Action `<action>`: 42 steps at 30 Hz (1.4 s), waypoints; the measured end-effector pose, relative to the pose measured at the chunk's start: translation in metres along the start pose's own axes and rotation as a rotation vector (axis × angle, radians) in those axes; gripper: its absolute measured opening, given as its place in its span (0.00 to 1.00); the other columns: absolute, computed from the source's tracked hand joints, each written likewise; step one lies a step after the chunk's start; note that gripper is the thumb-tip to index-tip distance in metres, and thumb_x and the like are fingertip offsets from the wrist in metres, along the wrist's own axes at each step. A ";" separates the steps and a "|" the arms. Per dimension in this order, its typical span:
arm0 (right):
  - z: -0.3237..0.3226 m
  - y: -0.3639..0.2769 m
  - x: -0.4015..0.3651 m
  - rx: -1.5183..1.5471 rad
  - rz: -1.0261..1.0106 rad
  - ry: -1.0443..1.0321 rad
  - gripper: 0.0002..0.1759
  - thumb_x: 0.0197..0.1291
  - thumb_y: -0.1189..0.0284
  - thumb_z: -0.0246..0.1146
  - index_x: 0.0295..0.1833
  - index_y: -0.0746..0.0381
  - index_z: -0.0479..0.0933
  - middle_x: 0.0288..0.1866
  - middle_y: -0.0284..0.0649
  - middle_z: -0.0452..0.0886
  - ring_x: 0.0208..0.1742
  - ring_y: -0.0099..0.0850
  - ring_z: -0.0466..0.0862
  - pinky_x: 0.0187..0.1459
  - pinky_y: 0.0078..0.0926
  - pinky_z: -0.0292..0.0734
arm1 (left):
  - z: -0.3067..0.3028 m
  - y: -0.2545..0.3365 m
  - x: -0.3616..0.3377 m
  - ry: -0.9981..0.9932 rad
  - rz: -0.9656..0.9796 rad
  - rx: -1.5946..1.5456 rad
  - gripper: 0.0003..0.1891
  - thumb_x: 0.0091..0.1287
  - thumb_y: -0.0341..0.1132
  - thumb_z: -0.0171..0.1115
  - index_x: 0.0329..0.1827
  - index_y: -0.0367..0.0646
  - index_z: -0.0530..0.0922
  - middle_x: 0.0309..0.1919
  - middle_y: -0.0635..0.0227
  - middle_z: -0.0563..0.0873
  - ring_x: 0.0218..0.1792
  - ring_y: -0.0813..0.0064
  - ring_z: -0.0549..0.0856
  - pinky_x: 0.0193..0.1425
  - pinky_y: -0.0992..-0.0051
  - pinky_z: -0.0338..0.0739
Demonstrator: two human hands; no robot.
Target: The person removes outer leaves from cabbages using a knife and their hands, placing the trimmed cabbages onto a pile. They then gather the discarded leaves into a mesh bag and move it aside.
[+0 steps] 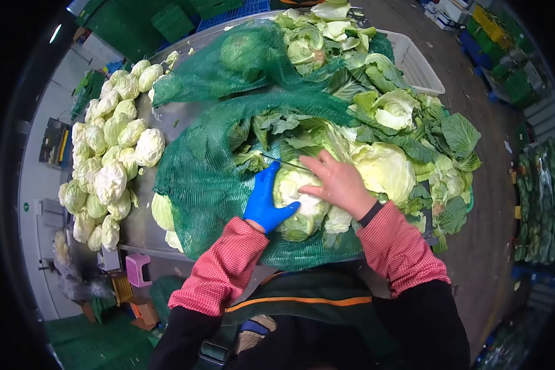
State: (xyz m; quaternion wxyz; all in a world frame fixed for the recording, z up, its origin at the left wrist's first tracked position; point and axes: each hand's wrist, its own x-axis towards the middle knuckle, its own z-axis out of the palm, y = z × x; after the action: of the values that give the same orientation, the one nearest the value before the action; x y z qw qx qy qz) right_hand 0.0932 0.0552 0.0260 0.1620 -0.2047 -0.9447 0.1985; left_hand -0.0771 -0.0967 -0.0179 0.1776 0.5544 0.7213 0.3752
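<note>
A pale cabbage head [290,188] sits in front of me on a spread green mesh bag [209,166], its cut stem side up. My left hand [267,200], in a blue glove, grips its left side, thumb laid across the front. My bare right hand [339,182] curls over the right side of the same head, thumb and fingers apart on its surface. A thin dark strip [283,162] runs between the fingertips of both hands; its kind does not show. Loose green leaves [283,120] lie just behind the head, and another cabbage [385,172] is right of my right hand.
Trimmed cabbages [111,148] are piled at the left of the metal table [182,120]. A second mesh bag [228,61] with cabbage inside lies at the back. Outer leaves [453,142] heap along the right edge. A white crate [416,61] stands behind them, and a pink stool [138,270] at lower left.
</note>
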 end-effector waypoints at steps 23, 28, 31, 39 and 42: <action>0.009 -0.008 -0.037 0.166 0.528 0.008 0.33 0.66 0.47 0.58 0.64 0.64 0.70 0.47 0.52 0.82 0.42 0.41 0.85 0.45 0.39 0.80 | 0.025 -0.022 -0.021 0.272 -0.760 -1.135 0.32 0.60 0.28 0.67 0.70 0.37 0.67 0.59 0.56 0.80 0.57 0.62 0.81 0.62 0.64 0.77; 0.010 0.060 -0.054 0.724 0.714 -0.022 0.36 0.66 0.44 0.56 0.65 0.63 0.71 0.52 0.53 0.82 0.51 0.45 0.83 0.54 0.37 0.76 | -0.020 0.034 -0.020 -0.179 -0.473 -0.836 0.32 0.61 0.32 0.71 0.68 0.37 0.69 0.60 0.57 0.79 0.60 0.65 0.78 0.67 0.67 0.72; 0.007 0.077 -0.076 0.569 0.612 -0.059 0.35 0.66 0.44 0.56 0.63 0.62 0.73 0.49 0.53 0.83 0.50 0.46 0.83 0.54 0.35 0.76 | -0.022 0.002 -0.011 -0.154 -0.114 0.195 0.41 0.52 0.49 0.79 0.67 0.40 0.71 0.59 0.49 0.78 0.61 0.55 0.78 0.68 0.63 0.71; 0.013 0.027 -0.089 0.172 0.517 -0.064 0.32 0.60 0.43 0.61 0.55 0.59 0.78 0.42 0.53 0.81 0.41 0.50 0.83 0.41 0.44 0.78 | 0.041 -0.043 -0.007 -0.410 -0.593 -0.755 0.42 0.61 0.38 0.74 0.75 0.40 0.60 0.61 0.58 0.78 0.62 0.67 0.78 0.66 0.66 0.73; 0.006 0.023 -0.094 0.209 0.578 -0.020 0.27 0.67 0.49 0.56 0.57 0.61 0.75 0.45 0.55 0.81 0.46 0.52 0.82 0.46 0.45 0.76 | 0.043 -0.038 -0.019 -0.408 -0.637 -0.818 0.44 0.58 0.40 0.76 0.74 0.36 0.60 0.63 0.56 0.77 0.62 0.64 0.78 0.67 0.67 0.73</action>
State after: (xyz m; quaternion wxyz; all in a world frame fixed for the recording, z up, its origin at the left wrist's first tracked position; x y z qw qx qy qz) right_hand 0.1796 0.0301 -0.0107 0.1094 -0.4454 -0.8233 0.3343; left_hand -0.0669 -0.1038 -0.0775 0.6190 0.2564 0.5997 0.4375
